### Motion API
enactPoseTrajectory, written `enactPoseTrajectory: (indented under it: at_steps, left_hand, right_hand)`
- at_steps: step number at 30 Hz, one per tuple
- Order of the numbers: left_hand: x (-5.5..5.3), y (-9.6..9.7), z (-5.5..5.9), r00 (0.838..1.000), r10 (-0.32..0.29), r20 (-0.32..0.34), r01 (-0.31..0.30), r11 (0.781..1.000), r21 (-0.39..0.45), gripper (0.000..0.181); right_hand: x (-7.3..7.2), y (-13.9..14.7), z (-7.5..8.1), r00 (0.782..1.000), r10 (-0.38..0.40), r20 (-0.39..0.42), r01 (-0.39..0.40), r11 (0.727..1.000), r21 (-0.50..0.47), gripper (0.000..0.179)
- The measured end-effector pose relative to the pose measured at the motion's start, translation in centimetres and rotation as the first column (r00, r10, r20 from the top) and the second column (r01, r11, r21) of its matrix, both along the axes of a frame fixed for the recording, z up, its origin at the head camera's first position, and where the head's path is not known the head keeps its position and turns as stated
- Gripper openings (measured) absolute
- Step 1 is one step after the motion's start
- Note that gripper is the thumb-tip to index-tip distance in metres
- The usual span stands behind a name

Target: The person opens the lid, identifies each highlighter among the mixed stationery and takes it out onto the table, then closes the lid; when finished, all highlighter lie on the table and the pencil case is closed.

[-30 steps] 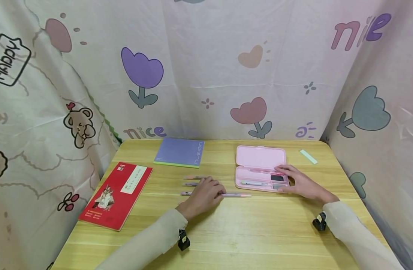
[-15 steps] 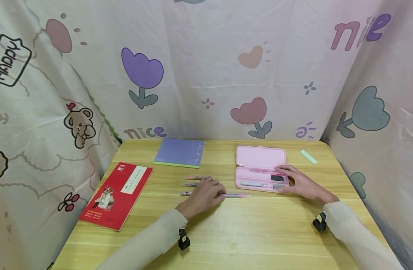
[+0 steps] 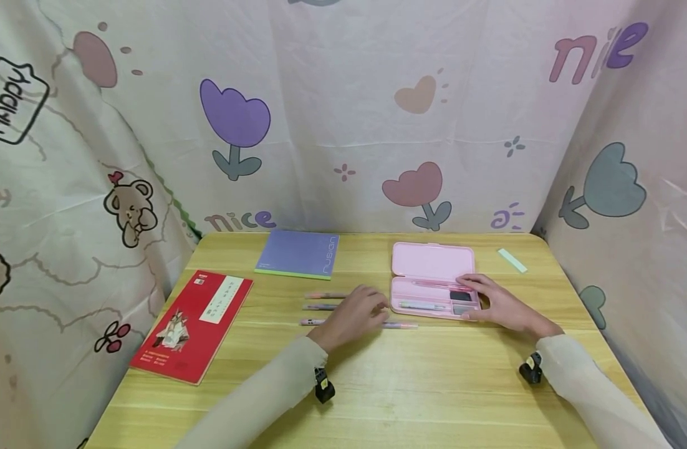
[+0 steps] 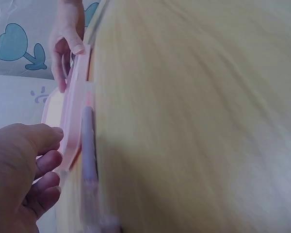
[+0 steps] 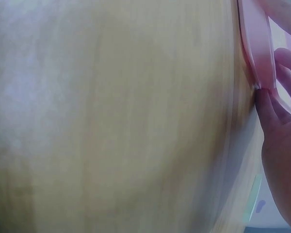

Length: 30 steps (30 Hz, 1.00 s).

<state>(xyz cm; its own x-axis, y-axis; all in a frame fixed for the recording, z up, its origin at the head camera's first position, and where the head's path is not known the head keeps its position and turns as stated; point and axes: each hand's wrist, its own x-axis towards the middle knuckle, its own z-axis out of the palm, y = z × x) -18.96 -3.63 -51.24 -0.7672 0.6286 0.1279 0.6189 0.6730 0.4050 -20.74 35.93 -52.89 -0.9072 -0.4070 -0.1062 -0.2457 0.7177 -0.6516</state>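
Observation:
My left hand [image 3: 355, 315] hovers over several pens lying on the table. In the left wrist view its fingers are loosely bent with nothing between them, close to the pencil case's near wall. A lavender pen [image 4: 89, 150] lies just beyond those fingers, its capped end [image 3: 402, 325] pointing right. Other pens [image 3: 320, 307] stick out to the left, partly hidden by the hand. The pink pencil case [image 3: 433, 259] lies with its lid raised. My right hand [image 3: 500, 302] grips the case's right end, thumb at the front wall. Inside are a pink pen [image 3: 439, 285] and a pale marker [image 3: 422, 306].
A red book [image 3: 194, 327] lies at the table's left, and a purple notebook [image 3: 298, 252] at the back. Behind the right hand is a pale green strip [image 3: 512, 260]. A dark block [image 3: 461, 295] sits in the case. Patterned curtain [image 3: 321, 125] encloses the table.
My left hand has shifted right and slightly up, away from where it rested over the pens, uncovering more of their left parts. The right hand stays at the case.

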Motion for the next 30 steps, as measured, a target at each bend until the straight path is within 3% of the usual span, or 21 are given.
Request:
enactPoseTrajectory:
  at_steps: [4, 11, 22, 26, 30]
  left_hand:
    - [-0.7, 1.6, 0.4, 0.999, -0.016, 0.031, 0.016, 1.000, 0.003, 0.022]
    - [-2.0, 3.7, 0.5, 0.998, -0.055, -0.032, 0.054, 0.998, -0.022, 0.021]
    - [-3.5, 4.8, 0.3, 0.995, -0.084, -0.053, 0.077, 0.991, -0.111, 0.015]
    - [-3.9, 5.1, 0.5, 0.989, -0.121, -0.090, 0.106, 0.981, -0.162, 0.012]
    - [-4.3, 5.3, 0.8, 0.984, -0.158, -0.084, 0.140, 0.972, -0.190, 0.012]
  right_hand:
    - [-0.1, 0.0, 0.0, 1.000, 0.001, -0.004, -0.001, 1.000, -0.006, 0.092]
    - [0.0, 0.0, 0.0, 1.000, -0.002, 0.001, 0.002, 1.000, 0.004, 0.092]
    - [0.2, -0.4, 0.1, 1.000, -0.001, 0.003, 0.001, 1.000, 0.006, 0.090]
    - [0.3, -0.4, 0.2, 1.000, -0.002, 0.009, 0.002, 1.000, 0.004, 0.090]
    - [0.3, -0.4, 0.2, 1.000, -0.006, 0.012, 0.006, 1.000, 0.005, 0.090]
